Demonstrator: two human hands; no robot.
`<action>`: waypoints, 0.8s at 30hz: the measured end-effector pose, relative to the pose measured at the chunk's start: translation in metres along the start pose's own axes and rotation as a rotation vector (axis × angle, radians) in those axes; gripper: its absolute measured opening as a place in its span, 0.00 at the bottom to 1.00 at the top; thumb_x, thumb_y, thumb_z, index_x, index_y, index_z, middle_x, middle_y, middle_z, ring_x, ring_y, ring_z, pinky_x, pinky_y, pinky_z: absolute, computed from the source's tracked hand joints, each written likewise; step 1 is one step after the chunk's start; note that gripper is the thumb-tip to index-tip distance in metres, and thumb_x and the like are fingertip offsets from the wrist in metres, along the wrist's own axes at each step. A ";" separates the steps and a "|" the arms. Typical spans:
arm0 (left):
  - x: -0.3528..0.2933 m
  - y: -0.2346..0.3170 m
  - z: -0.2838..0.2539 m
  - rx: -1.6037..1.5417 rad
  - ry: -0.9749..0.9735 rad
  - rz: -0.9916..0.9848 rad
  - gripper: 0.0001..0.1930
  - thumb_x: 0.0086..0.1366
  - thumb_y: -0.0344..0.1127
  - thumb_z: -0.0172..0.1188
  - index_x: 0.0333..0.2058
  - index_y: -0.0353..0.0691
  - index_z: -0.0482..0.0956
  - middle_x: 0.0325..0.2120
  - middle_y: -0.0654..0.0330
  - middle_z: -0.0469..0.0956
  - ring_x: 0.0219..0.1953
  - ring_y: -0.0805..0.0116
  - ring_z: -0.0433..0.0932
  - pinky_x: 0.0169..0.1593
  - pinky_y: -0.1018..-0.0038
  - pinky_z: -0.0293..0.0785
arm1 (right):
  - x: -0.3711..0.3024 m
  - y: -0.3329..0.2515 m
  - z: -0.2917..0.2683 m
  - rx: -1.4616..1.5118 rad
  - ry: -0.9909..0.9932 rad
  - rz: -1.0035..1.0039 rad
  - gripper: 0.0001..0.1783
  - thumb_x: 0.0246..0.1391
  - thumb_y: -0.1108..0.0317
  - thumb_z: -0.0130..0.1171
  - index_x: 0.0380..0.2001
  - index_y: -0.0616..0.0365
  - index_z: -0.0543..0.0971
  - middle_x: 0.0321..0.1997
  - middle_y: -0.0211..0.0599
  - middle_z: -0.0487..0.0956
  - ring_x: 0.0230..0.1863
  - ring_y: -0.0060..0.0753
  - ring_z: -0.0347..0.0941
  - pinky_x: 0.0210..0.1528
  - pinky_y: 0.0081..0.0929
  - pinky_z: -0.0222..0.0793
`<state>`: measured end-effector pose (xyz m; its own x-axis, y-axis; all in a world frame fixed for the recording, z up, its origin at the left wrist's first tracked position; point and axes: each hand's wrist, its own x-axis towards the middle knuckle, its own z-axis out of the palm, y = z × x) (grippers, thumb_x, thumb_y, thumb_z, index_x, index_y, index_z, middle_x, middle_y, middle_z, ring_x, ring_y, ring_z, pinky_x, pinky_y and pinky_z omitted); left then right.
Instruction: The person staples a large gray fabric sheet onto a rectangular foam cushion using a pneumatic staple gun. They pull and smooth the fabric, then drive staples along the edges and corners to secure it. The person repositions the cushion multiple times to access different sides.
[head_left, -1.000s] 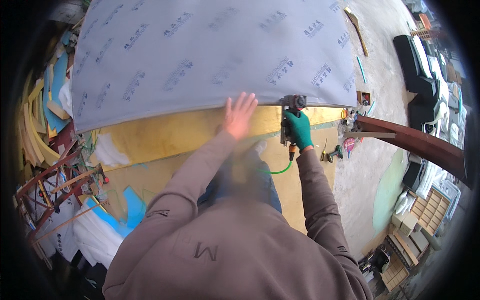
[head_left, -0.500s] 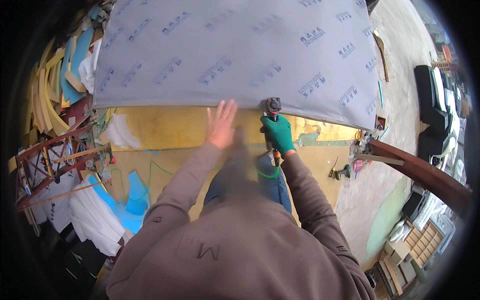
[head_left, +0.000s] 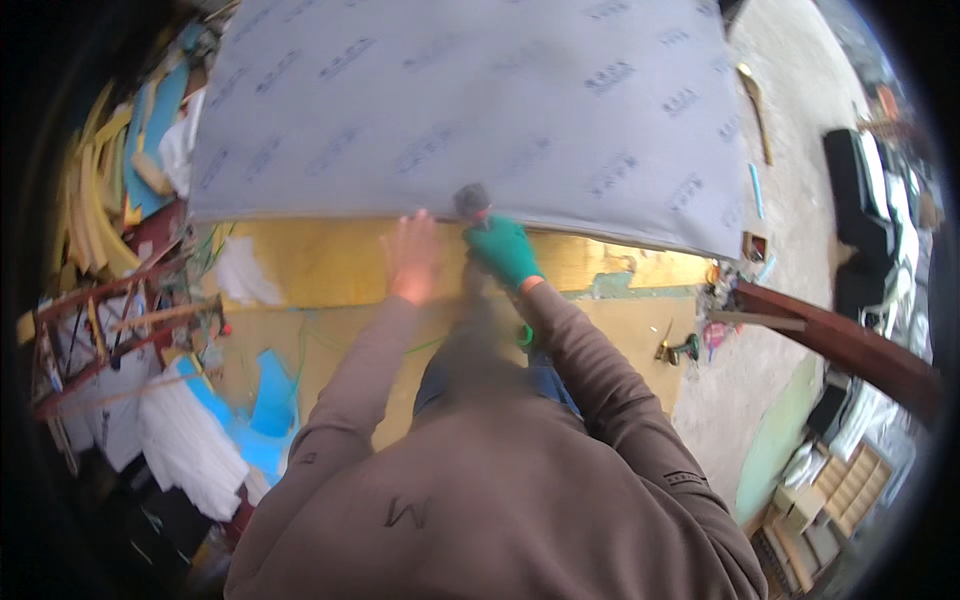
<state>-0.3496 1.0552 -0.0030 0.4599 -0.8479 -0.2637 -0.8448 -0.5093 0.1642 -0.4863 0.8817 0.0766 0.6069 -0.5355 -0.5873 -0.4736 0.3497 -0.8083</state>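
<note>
A large piece of printed grey fabric covers the flat top of the piece in front of me. My right hand, in a green glove, is closed round a dark staple gun. The gun's head rests at the fabric's near edge; motion blurs it. A green air hose shows below the glove. To the left, my bare left hand is held flat with fingers stretched out, fingertips at the same edge. It is smeared by motion, and I cannot tell whether it presses the fabric.
A yellowish board runs below the fabric's edge. Blue foam and white batting lie at left, near a reddish frame. On the right are a drill and a red-brown beam. Curved yellow foam strips are piled far left.
My right hand has moved left along the fabric's edge with the staple gun. My left hand has shifted left and slightly nearer to me, still open.
</note>
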 end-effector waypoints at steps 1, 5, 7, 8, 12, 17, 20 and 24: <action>0.002 0.003 0.005 0.020 -0.014 -0.005 0.51 0.66 0.36 0.73 0.83 0.49 0.56 0.86 0.62 0.49 0.87 0.49 0.46 0.82 0.30 0.41 | -0.011 0.001 -0.017 0.036 0.061 0.013 0.15 0.62 0.62 0.66 0.47 0.60 0.84 0.35 0.40 0.89 0.30 0.28 0.86 0.29 0.30 0.77; 0.010 0.010 0.012 -0.036 -0.024 -0.087 0.49 0.68 0.40 0.73 0.83 0.50 0.56 0.86 0.59 0.47 0.86 0.44 0.45 0.81 0.28 0.41 | -0.075 0.027 -0.106 0.281 0.125 0.051 0.13 0.60 0.62 0.69 0.44 0.56 0.84 0.30 0.34 0.85 0.26 0.26 0.79 0.26 0.28 0.73; 0.017 0.024 0.012 -0.049 -0.021 -0.148 0.49 0.67 0.41 0.73 0.82 0.49 0.57 0.86 0.56 0.48 0.86 0.44 0.45 0.82 0.28 0.40 | -0.104 0.055 -0.153 0.275 0.307 0.092 0.12 0.60 0.60 0.70 0.43 0.55 0.84 0.30 0.34 0.84 0.27 0.26 0.79 0.27 0.29 0.73; 0.021 0.036 0.012 -0.053 -0.033 -0.199 0.48 0.67 0.41 0.73 0.82 0.49 0.58 0.86 0.55 0.48 0.86 0.44 0.45 0.82 0.28 0.39 | -0.116 0.074 -0.177 0.293 0.372 0.077 0.12 0.60 0.60 0.70 0.42 0.55 0.84 0.30 0.34 0.83 0.27 0.26 0.78 0.28 0.29 0.73; 0.042 0.122 0.019 0.043 -0.047 -0.052 0.47 0.68 0.44 0.73 0.81 0.48 0.60 0.85 0.54 0.48 0.86 0.44 0.44 0.82 0.29 0.40 | -0.169 0.170 -0.300 0.141 0.462 0.091 0.11 0.64 0.59 0.69 0.39 0.54 0.85 0.31 0.31 0.82 0.29 0.26 0.79 0.29 0.28 0.74; 0.060 0.315 0.047 0.119 -0.073 0.222 0.49 0.67 0.49 0.72 0.82 0.51 0.59 0.86 0.55 0.48 0.87 0.47 0.44 0.84 0.36 0.41 | -0.238 0.262 -0.423 0.560 0.629 -0.017 0.13 0.68 0.58 0.70 0.44 0.57 0.85 0.33 0.30 0.83 0.26 0.24 0.79 0.28 0.26 0.75; 0.082 0.437 0.068 0.074 -0.120 0.276 0.49 0.70 0.46 0.70 0.84 0.51 0.53 0.87 0.56 0.44 0.88 0.47 0.39 0.84 0.35 0.38 | -0.282 0.279 -0.486 0.763 0.692 0.038 0.11 0.70 0.60 0.68 0.47 0.55 0.84 0.32 0.30 0.83 0.25 0.26 0.79 0.28 0.27 0.76; 0.096 0.549 0.092 -0.026 -0.156 0.233 0.52 0.65 0.48 0.72 0.83 0.52 0.56 0.87 0.54 0.45 0.87 0.45 0.42 0.84 0.34 0.41 | -0.344 0.289 -0.578 0.760 0.728 -0.037 0.05 0.68 0.67 0.66 0.39 0.56 0.82 0.30 0.29 0.80 0.24 0.26 0.74 0.26 0.27 0.71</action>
<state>-0.7942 0.7075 -0.0258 0.2048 -0.9107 -0.3588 -0.9147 -0.3086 0.2610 -1.2007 0.7226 0.0685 -0.0362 -0.8002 -0.5987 0.2153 0.5788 -0.7865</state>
